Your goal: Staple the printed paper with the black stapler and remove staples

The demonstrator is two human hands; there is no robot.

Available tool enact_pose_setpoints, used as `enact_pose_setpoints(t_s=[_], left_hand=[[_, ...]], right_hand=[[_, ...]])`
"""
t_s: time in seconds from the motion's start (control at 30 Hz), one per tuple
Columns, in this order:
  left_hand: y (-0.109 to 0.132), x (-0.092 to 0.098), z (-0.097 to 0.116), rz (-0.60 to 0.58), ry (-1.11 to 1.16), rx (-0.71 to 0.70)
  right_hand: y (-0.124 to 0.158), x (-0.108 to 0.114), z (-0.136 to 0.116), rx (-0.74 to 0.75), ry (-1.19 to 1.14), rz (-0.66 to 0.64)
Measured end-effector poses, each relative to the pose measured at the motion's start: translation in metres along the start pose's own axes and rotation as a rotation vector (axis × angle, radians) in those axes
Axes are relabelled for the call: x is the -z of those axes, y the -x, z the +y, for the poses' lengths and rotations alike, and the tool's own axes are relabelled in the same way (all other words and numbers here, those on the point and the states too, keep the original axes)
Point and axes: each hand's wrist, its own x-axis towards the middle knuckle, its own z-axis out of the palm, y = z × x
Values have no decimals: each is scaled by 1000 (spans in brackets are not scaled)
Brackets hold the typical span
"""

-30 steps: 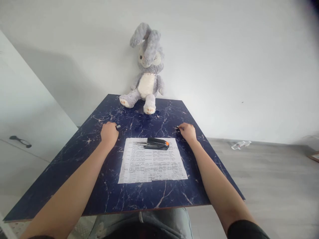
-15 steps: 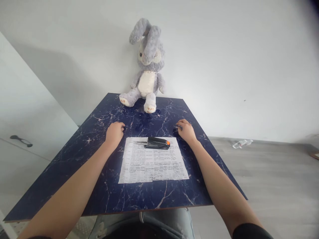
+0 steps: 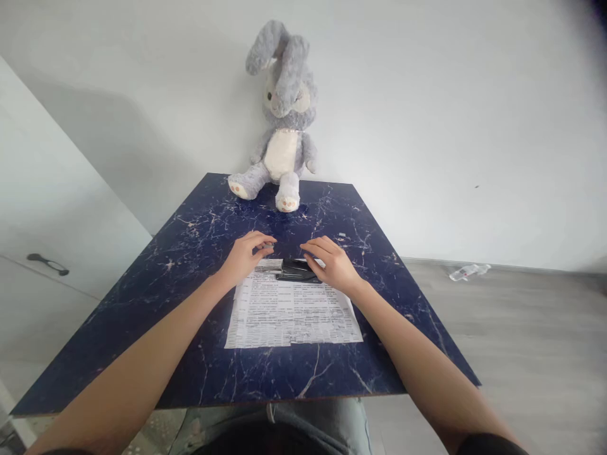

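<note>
My left hand (image 3: 247,256) hovers at the upper left of a printed sheet of paper (image 3: 284,316), its fingers curved and the thumb apart from them. A faint greyish patch between them is too small to make out. Over the sheet's upper right is my right hand (image 3: 332,262), fingers spread and slightly bent, with the thumb beside a black stapler (image 3: 294,269). The stapler lies sideways across the top of the sheet, its right end hidden by that hand. Neither hand visibly grips it.
A grey plush rabbit (image 3: 284,155) sits at the far edge of the dark blue marbled table (image 3: 199,354), against the wall. One small pale piece (image 3: 342,236) lies right of the hands. A clear plastic bottle (image 3: 469,272) is on the floor at right; a cabinet handle (image 3: 48,263) is at left.
Both hands have moved inward from beside the paper toward the stapler, and their fingers have opened out. The small pale piece now shows where my right hand was.
</note>
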Motion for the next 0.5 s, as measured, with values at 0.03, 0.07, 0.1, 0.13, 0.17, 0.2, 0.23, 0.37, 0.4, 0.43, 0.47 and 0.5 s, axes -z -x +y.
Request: enact_pose_setpoints(t_s=[0.03,0.07,0.1,0.13,0.17,0.2,0.23,0.37,0.4,0.43,0.47,0.5], left_hand=[[1,0,2,-56,33,-6],[2,1,4,-117,65,-7],[2,2,5,-177,94,-3],[3,2,5,-233,120,1],[3,3,4,-277,141,3],[3,3,3,-307,155,2],[4,2,2,-324,162,-2],[4,-2,-4,-349,157,-17],[5,-3,-5,-355,154,-23],[5,-4,-6,-361,150,-29],[5,-5,-7,-367,147,-32],[5,-5,-7,-373,146,-31]], right_hand=[[0,0,1,4,-16,3],[0,0,1,8,-31,3],[0,0,1,13,-44,-4],[0,0,0,17,-53,-17],[0,0,-1,23,-59,-34],[0,0,-1,29,-62,-55],[-1,-1,-2,35,-63,-75],[-1,-5,-4,54,-62,-120],[-1,-5,-4,56,-63,-125],[-1,-6,-4,58,-66,-130],[-1,-6,-3,61,-69,-135],[-1,-7,-3,63,-72,-140]])
